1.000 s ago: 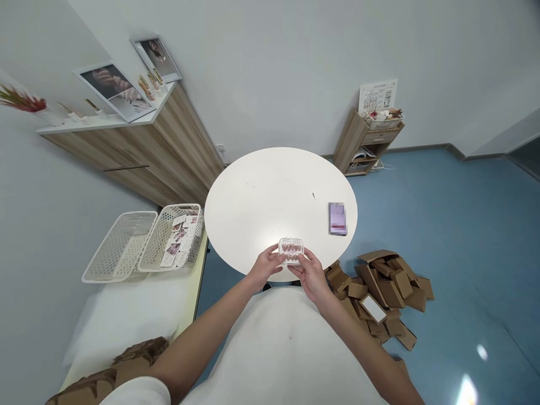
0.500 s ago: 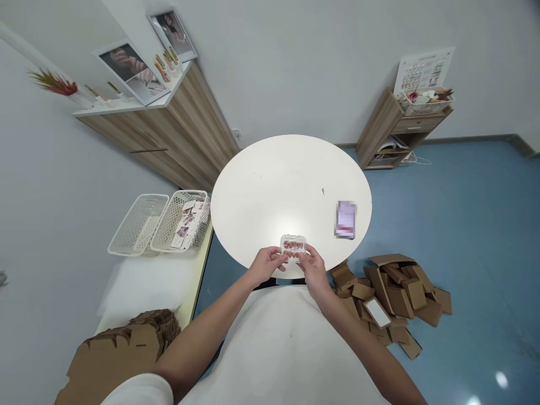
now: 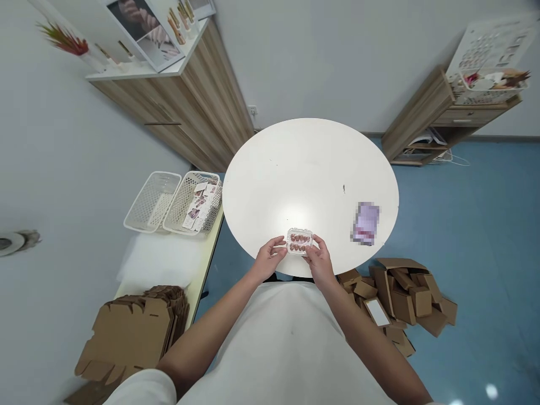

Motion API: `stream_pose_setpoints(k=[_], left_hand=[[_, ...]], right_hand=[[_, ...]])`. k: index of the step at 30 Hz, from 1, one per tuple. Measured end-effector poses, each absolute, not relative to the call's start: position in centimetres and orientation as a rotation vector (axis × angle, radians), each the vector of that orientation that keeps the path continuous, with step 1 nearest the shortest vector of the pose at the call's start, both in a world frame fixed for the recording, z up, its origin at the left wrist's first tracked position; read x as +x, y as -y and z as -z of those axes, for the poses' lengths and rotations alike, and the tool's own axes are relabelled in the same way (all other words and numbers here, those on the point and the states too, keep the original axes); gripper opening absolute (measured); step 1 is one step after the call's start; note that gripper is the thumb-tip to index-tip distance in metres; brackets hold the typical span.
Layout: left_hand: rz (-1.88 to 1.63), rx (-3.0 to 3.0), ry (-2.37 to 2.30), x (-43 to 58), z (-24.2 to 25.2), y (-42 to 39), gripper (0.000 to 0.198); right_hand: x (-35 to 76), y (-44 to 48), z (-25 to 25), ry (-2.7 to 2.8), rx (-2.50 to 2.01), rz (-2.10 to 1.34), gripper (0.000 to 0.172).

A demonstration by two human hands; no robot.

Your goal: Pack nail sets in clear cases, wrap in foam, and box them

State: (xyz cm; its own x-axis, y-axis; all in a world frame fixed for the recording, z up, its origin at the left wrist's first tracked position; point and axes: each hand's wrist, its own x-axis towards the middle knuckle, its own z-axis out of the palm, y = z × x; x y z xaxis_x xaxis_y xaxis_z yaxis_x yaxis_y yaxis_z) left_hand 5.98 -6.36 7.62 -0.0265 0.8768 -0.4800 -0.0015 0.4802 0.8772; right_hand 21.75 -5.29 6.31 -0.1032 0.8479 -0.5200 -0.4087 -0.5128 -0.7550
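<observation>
A small clear plastic case (image 3: 300, 242) is held just above the near edge of the white oval table. Inside it lie two rows of reddish-brown nail tips, probably press-on nails. My right hand (image 3: 320, 263) grips the case by its right side, thumb over the lower right corner and fingers behind the edge. At the left side, my left hand (image 3: 268, 260) has its thumb and fingers apart, the tips right beside the case edge; whether they touch it is too small to tell.
The oval table (image 3: 270, 185) carries a blurred purple packet (image 3: 365, 223) at right. Two white baskets (image 3: 154, 202) and stacked flat cardboard (image 3: 130, 332) occupy the left bench. Small cardboard boxes (image 3: 405, 298) are heaped on the floor at right. Wooden cabinets (image 3: 202, 95) stand behind.
My left fingers have loosened from the case's left side, while my right hand keeps hold of it. The nail rows show more fully. The whole view has shifted slightly.
</observation>
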Motion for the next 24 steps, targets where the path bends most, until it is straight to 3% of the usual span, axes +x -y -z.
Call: stream_pose_setpoints(k=[7,17,24], left_hand=[[-0.913,0.801,-1.413,2.0,-6.7,5.2,0.05],[-0.946,0.726,-1.485,-8.1,-4.2,2.1,0.053],[-0.854,0.776,-1.561,-13.5,-1.9,-0.5,0.057]], right_hand=[[17.1,2.7,-6.1,0.754,-1.357,-1.741,0.042],[6.6,0.1,-3.2,1.068,-1.705,-1.575,0.061],[1.0,-2.5,-0.9,1.083,-1.694,-1.609,0.068]])
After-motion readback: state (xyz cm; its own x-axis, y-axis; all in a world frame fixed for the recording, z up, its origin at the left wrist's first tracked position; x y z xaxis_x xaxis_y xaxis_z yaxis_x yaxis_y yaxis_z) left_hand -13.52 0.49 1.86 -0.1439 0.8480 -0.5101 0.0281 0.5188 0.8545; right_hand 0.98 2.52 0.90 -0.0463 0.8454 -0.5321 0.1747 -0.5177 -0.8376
